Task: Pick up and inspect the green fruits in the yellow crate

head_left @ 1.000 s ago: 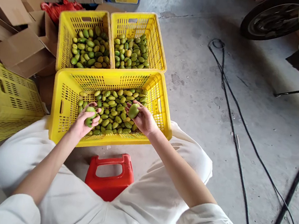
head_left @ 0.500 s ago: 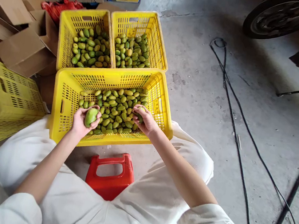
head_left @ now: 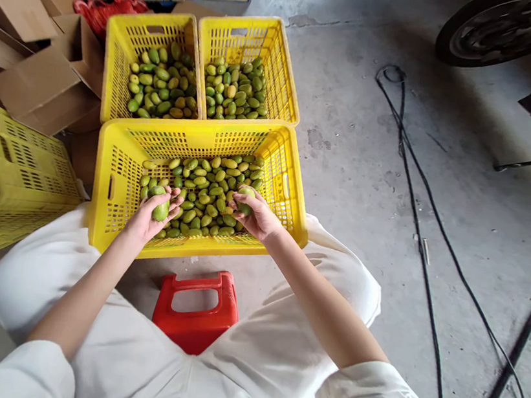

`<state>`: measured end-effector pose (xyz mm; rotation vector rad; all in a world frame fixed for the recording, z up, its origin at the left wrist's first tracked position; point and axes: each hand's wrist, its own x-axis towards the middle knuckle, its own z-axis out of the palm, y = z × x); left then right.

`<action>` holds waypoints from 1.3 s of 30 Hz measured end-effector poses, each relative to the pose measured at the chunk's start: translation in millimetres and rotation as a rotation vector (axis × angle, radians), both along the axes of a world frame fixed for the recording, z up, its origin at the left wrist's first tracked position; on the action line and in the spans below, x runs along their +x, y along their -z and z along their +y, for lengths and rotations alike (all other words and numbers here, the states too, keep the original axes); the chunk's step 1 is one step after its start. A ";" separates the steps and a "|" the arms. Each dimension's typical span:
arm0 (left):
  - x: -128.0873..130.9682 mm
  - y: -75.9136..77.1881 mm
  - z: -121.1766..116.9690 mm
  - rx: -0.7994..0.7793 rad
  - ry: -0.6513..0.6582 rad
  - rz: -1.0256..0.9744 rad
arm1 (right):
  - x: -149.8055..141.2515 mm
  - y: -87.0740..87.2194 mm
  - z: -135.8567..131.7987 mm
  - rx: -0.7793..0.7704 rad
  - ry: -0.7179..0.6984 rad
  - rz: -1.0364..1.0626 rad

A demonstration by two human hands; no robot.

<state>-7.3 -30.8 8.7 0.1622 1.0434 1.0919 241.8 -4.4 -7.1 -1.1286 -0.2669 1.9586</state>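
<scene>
Head view: a grey concrete floor (head_left: 345, 190) runs under everything, worn and stained in places.
White trousers (head_left: 270, 343): the wearer's knees spread wide, one on either side of the front crate's near end.
Front crate (head_left: 120, 206): yellow slotted plastic, level between the knees, a loose layer of fruit inside.
Side crate (head_left: 39, 169): yellow too, lying on its side at the left.
Back crates: a left one (head_left: 117, 62) and a right one (head_left: 280, 70), side by side just beyond the front crate, each part filled with fruit.
Cardboard boxes (head_left: 40, 88): open, heaped at the upper left beside a red bag (head_left: 107, 12).
Wheel (head_left: 493, 30): black tyre, upper right, part of a white vehicle.
Black cable (head_left: 410, 172): looped and trailing across the floor at the right.
Left hand (head_left: 145, 219): fingers curled around green fruit (head_left: 160, 212), thumb across it, above the front crate's left half; one piece or two, I cannot tell.
Right hand (head_left: 259, 219): thumb and fingers closed about another green fruit (head_left: 245, 208), over the same crate's right half.
Loose fruit (head_left: 215, 191): small green and yellow ovals, spread between and beyond both hands.
</scene>
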 end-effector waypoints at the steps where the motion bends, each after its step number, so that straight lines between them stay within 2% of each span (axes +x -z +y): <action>1: 0.3 -0.8 0.1 -0.008 0.005 0.020 | 0.4 -0.7 -0.5 0.009 -0.020 0.005; 6: 2.3 -4.4 1.2 -0.003 0.023 0.026 | 1.3 -3.6 -2.4 0.070 -0.139 0.009; 9: 2.9 -6.1 2.9 -0.046 0.022 0.031 | 1.4 -2.9 -2.0 0.067 -0.114 -0.002; 15: 1.6 -7.3 5.7 -0.106 -0.018 -0.013 | 3.9 4.2 3.6 0.080 -0.059 0.163; 21: 2.4 -6.4 3.7 -0.106 -0.125 -0.047 | 0.1 5.8 0.6 0.082 -0.096 0.112; 24: 0.8 -4.1 1.3 -0.029 -0.086 -0.063 | 0.1 2.9 -1.7 0.050 -0.072 0.109; 28: -2.7 -2.3 -0.9 0.080 0.034 -0.145 | 3.0 -0.8 -0.8 0.068 -0.066 0.131; 33: -2.6 -0.5 -0.2 0.048 0.078 -0.077 | 6.0 -4.3 3.1 0.063 -0.120 0.050; 39: -0.3 1.5 4.1 -0.026 0.025 -0.028 | 9.8 -5.0 6.1 -0.021 -0.021 0.062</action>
